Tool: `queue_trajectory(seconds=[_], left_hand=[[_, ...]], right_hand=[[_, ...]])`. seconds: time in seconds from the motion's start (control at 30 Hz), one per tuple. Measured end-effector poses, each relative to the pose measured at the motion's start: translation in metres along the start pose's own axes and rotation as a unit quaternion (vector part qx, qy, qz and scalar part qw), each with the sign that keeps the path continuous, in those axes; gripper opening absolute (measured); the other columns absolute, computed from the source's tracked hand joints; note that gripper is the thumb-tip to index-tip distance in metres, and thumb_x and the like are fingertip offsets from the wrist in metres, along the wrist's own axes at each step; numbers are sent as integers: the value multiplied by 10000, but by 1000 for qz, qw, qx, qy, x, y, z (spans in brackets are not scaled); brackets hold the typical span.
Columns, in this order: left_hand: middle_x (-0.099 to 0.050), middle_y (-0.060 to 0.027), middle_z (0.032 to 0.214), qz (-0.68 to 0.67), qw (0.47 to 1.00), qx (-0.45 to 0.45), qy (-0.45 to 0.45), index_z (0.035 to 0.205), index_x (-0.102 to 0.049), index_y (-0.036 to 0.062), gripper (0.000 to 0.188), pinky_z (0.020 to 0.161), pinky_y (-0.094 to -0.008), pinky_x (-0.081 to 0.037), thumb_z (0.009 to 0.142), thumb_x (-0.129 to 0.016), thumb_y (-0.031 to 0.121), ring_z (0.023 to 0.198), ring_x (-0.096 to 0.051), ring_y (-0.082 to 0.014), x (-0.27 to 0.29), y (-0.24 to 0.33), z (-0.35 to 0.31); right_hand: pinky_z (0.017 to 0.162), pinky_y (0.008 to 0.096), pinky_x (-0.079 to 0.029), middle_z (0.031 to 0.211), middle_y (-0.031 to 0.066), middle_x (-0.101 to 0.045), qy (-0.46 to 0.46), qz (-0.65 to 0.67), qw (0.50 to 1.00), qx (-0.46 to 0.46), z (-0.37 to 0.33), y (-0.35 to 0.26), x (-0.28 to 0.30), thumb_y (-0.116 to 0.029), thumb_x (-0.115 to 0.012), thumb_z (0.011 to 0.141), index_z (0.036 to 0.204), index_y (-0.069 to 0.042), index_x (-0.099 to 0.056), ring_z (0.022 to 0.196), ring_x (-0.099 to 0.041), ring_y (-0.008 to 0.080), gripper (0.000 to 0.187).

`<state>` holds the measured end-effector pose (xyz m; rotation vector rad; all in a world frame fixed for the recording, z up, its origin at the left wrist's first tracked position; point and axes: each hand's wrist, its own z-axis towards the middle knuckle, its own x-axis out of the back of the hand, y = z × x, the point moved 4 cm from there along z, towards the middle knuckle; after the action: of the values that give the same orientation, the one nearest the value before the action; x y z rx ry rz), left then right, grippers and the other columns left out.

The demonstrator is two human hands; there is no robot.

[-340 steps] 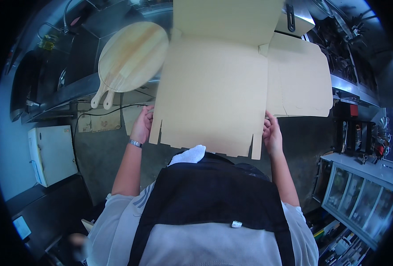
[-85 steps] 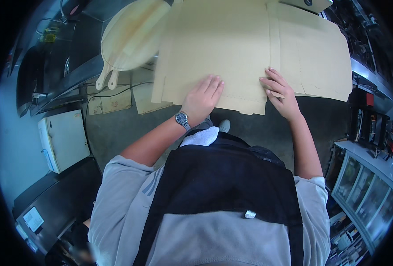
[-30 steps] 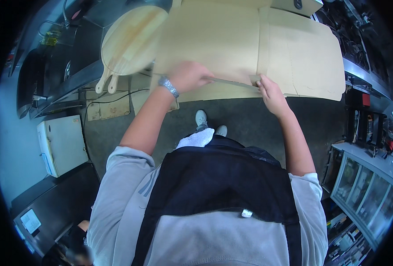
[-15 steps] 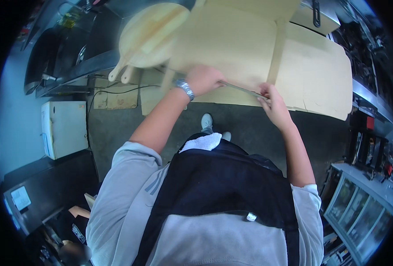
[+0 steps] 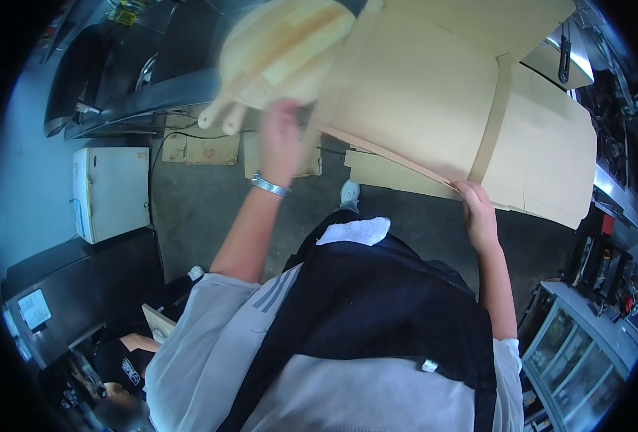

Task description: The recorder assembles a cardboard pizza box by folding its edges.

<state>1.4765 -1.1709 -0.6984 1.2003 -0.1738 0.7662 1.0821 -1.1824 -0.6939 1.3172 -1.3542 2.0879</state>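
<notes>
A large brown cardboard box (image 5: 420, 93) lies spread open over the counter, with a folded strip along its near edge and a raised side at its left. My right hand (image 5: 479, 216) is closed on the near edge, its fingertips over the strip beside the crease. Off the box's left side, my left hand (image 5: 281, 140) is raised and smeared by motion, so its fingers are unclear. A silver watch (image 5: 270, 186) is on that wrist. Just beyond it lie round wooden boards (image 5: 283, 54) with short handles pointing toward me.
Flattened cardboard (image 5: 391, 173) shows beneath the box. A black-handled tool (image 5: 564, 57) rests at the far right. White cabinet (image 5: 114, 191) stands on the left, a glass-fronted case (image 5: 578, 353) at the lower right. Another person's arm (image 5: 139, 342) shows at the lower left.
My left hand has left the box's near edge and moved left toward the wooden boards. My right hand stays on the edge. The whole view has shifted, with the box now farther right.
</notes>
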Motion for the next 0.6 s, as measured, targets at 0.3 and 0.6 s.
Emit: queue_trajectory(seconds=[0.3, 0.6], left_hand=[[-491, -107, 1347, 13, 961, -25, -275, 1296, -625, 185, 646, 863, -307, -520, 735, -644, -135, 1032, -585, -200, -20, -49, -20], [-565, -65, 1331, -28, 898, -119, -424, 1067, -752, 167, 382, 874, -307, -517, 753, -714, -48, 987, -613, -203, -20, -21, 26]], right_hand=[[895, 391, -513, 1081, 154, -640, 18, 34, 999, -2, -26, 13, -1, 124, -549, 782, 1062, -6, -619, 1056, -616, 342, 317], [919, 389, -503, 1133, 180, -622, -9, 42, 998, -41, -28, 11, 6, 104, -481, 892, 1104, -13, -555, 1076, -609, 359, 253]])
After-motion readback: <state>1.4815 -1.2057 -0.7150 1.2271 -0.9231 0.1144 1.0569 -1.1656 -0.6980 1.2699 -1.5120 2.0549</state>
